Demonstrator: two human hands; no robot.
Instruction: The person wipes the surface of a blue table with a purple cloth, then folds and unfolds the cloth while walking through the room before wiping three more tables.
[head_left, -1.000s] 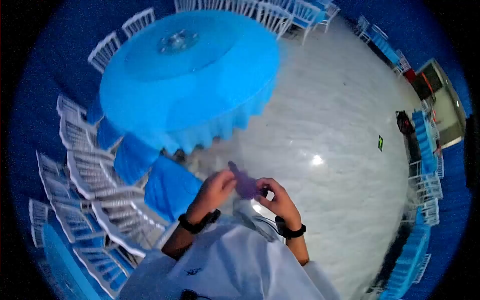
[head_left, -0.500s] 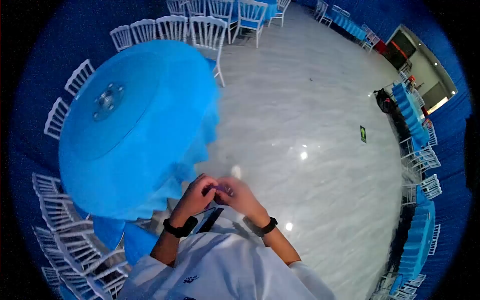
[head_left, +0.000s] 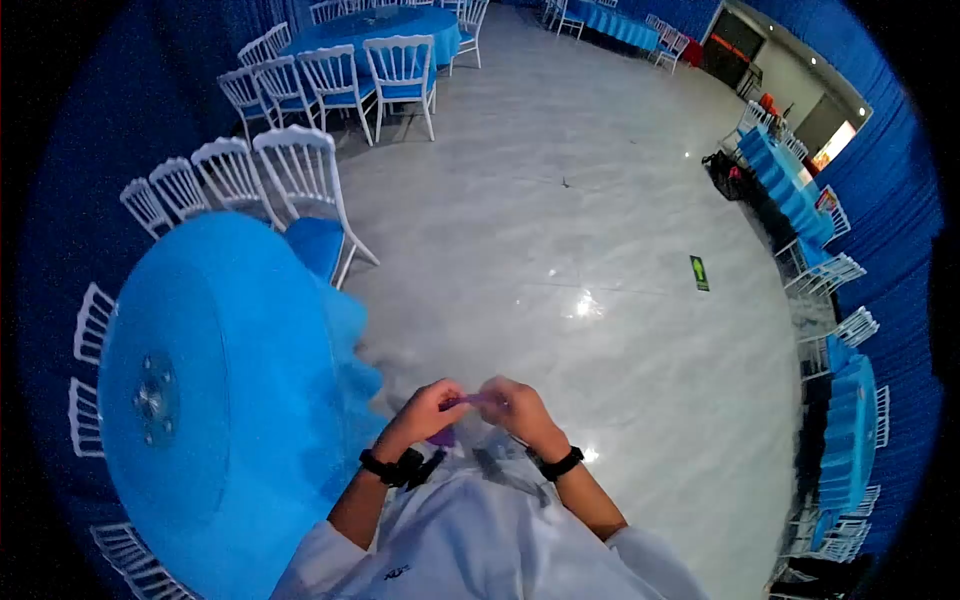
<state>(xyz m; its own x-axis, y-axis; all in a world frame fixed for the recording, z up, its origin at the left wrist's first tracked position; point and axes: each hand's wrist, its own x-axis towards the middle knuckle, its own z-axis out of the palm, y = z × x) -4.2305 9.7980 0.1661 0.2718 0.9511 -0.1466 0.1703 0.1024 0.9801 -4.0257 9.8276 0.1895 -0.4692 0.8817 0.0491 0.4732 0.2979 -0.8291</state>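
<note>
A thin, limp purple strip (head_left: 470, 400) is stretched between my two hands in front of my shirt. My left hand (head_left: 428, 415) pinches one end, and a purple flap (head_left: 442, 437) hangs just below its fingers. The other end is in the closed fingers of my right hand (head_left: 522, 412), which are partly blurred. Both hands are held up above the floor, a short gap apart, with a dark band on each wrist.
On my left stands a round table (head_left: 270, 330) with a blue cloth, a glass turntable (head_left: 190, 300) and white chairs (head_left: 310, 185). Another set table (head_left: 420, 30) is ahead. More blue tables (head_left: 780, 180) line the right side, near a black bag (head_left: 722, 175). A green arrow sign (head_left: 699, 272) marks the glossy floor.
My hands have drawn apart, and the purple strip now shows stretched between them. The view has moved forward, so the round table sits lower and further left.
</note>
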